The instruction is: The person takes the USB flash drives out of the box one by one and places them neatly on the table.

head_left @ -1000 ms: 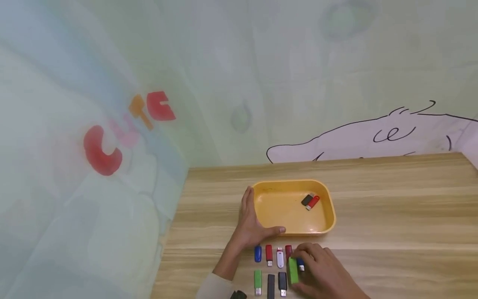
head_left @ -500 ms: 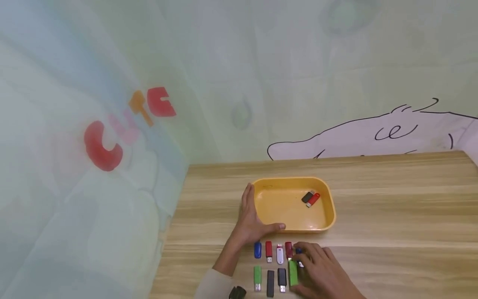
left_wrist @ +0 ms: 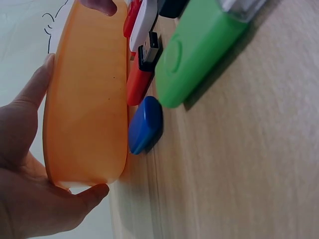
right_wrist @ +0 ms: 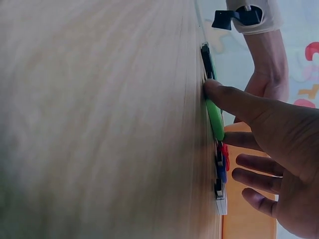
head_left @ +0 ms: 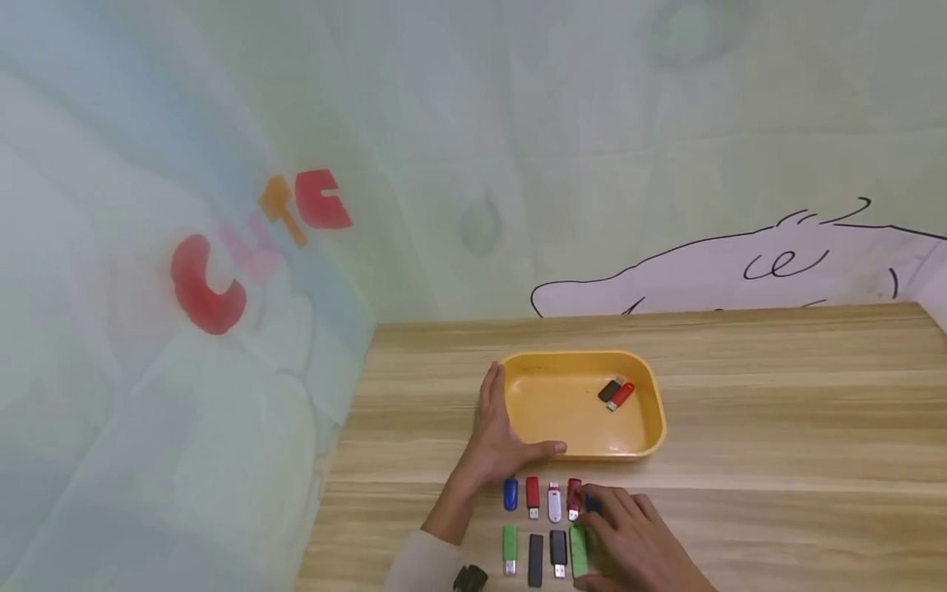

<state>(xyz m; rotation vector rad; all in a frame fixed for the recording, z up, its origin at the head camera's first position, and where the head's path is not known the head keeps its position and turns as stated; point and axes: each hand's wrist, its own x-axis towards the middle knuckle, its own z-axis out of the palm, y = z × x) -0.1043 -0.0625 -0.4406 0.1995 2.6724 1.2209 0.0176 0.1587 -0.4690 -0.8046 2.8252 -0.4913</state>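
My left hand [head_left: 497, 448] grips the left end of a yellow plastic tray [head_left: 608, 456], thumb along the front rim and fingers down the side. Inside it lie a black USB stick [head_left: 610, 390] and a red one [head_left: 621, 395]. In front, my right hand [head_left: 632, 538] pinches a green USB stick [head_left: 579, 552] end to end on the table, between thumb and index finger, as the right wrist view shows. A dark red stick [head_left: 574, 495] lies just beyond. The right fingers partly hide a blue stick [head_left: 593, 506].
The far row also holds blue [head_left: 510, 495], red [head_left: 533, 493] and white [head_left: 555, 503] sticks. Nearer lie another green stick [head_left: 510, 544], a black one [head_left: 536, 561] and a dark grey one [head_left: 558, 547]. The wooden table [head_left: 777, 427] meets a printed cloth backdrop [head_left: 592, 164].
The right hand has straightened the green stick and shifted it slightly nearer and left, level with its row. The dark red stick now shows its metal plug. The left hand keeps its hold.
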